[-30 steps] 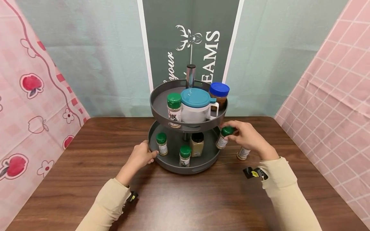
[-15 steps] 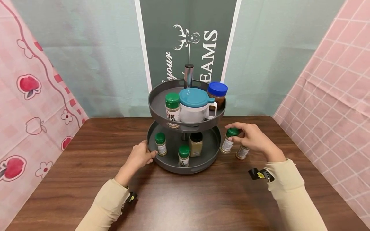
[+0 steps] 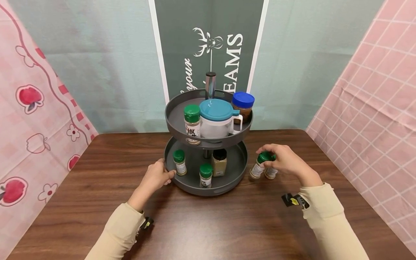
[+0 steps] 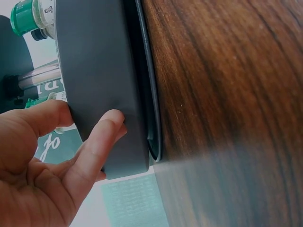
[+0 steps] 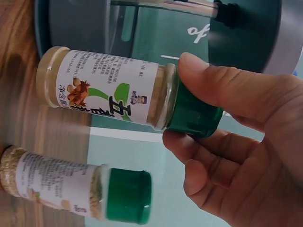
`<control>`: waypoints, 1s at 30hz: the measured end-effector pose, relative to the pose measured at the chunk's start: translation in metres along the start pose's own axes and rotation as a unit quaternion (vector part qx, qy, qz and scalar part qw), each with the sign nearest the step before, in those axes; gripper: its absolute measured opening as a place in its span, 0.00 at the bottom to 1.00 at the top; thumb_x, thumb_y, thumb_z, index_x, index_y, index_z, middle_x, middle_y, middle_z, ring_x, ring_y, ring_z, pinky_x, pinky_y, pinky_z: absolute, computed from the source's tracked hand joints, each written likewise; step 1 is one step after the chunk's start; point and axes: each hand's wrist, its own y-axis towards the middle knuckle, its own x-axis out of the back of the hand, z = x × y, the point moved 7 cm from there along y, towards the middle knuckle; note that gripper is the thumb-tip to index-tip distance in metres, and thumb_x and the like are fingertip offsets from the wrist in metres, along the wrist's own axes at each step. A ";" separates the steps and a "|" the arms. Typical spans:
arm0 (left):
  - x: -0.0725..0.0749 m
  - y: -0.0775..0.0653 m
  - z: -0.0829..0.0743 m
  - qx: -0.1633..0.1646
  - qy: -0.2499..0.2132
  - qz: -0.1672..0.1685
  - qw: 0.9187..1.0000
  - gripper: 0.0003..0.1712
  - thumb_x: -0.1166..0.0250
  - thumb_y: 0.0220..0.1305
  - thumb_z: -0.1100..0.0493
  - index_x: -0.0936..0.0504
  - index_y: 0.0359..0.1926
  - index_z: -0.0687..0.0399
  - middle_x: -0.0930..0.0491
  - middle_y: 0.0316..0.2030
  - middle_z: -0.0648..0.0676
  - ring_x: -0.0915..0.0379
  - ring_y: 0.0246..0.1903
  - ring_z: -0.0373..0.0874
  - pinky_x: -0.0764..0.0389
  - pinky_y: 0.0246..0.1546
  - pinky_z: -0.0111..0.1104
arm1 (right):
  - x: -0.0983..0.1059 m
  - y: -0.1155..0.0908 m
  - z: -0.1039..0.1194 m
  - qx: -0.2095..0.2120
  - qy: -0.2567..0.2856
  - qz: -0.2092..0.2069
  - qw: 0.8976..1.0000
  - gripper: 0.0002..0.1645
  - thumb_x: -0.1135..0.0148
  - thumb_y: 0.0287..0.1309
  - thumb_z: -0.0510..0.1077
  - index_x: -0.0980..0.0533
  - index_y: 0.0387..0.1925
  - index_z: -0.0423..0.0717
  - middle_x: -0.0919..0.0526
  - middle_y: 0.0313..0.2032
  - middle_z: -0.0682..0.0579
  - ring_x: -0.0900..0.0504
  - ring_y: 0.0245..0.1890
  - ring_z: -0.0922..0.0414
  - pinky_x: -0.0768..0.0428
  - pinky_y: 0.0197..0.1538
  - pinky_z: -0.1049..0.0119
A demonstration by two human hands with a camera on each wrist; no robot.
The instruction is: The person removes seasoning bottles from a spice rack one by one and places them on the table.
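One jar [image 5: 102,87] is extending below your right grip [image 3: 285,160], cap [image 5: 195,113] pinched, beside the rack [image 3: 221,144] your left grip [image 3: 156,175] is pinching.

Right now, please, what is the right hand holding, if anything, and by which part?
A clear, cylindrical, white-labelled spice bottle, by its green cap.

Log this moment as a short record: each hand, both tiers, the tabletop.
left hand: holds rim of lower tray
right hand: pinches held shaker by green cap
held shaker touching table: cannot tell
upper tray: green-capped jar, teal-lidded pitcher, blue-lidded jar
lower tray: left shaker, front shaker, black-capped bottle
table: upright shaker beside held shaker
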 end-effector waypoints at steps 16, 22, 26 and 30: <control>0.000 0.000 0.001 -0.012 0.007 -0.007 1.000 0.25 0.35 0.55 0.59 0.30 0.49 0.72 0.23 0.14 0.52 0.26 0.14 0.41 0.29 0.18 0.31 | -0.022 0.001 -0.009 -0.027 -0.038 0.043 0.998 0.17 0.30 0.40 0.33 0.23 0.36 0.42 0.20 0.30 0.51 0.25 0.28 0.54 0.26 0.32 0.57; -0.001 0.001 0.002 -0.011 0.006 -0.007 1.000 0.29 0.34 0.55 0.59 0.32 0.53 0.72 0.23 0.15 0.52 0.26 0.15 0.40 0.28 0.19 0.31 | -0.025 0.002 -0.008 -0.034 -0.062 0.035 0.997 0.16 0.30 0.41 0.33 0.23 0.37 0.42 0.20 0.32 0.50 0.23 0.29 0.53 0.25 0.32 0.56; 0.000 0.001 0.002 -0.011 0.004 -0.007 1.000 0.31 0.34 0.55 0.59 0.34 0.55 0.73 0.23 0.16 0.53 0.25 0.15 0.41 0.28 0.19 0.31 | -0.025 0.003 -0.008 -0.032 -0.063 0.032 0.997 0.17 0.31 0.41 0.33 0.23 0.37 0.41 0.20 0.32 0.50 0.23 0.29 0.53 0.25 0.32 0.56; 0.000 0.001 0.003 -0.008 0.002 -0.006 1.000 0.34 0.35 0.56 0.59 0.37 0.58 0.74 0.23 0.16 0.53 0.25 0.15 0.41 0.27 0.19 0.31 | -0.026 0.004 -0.009 -0.030 -0.062 0.033 0.997 0.17 0.30 0.40 0.33 0.23 0.36 0.42 0.20 0.31 0.50 0.24 0.28 0.53 0.25 0.31 0.56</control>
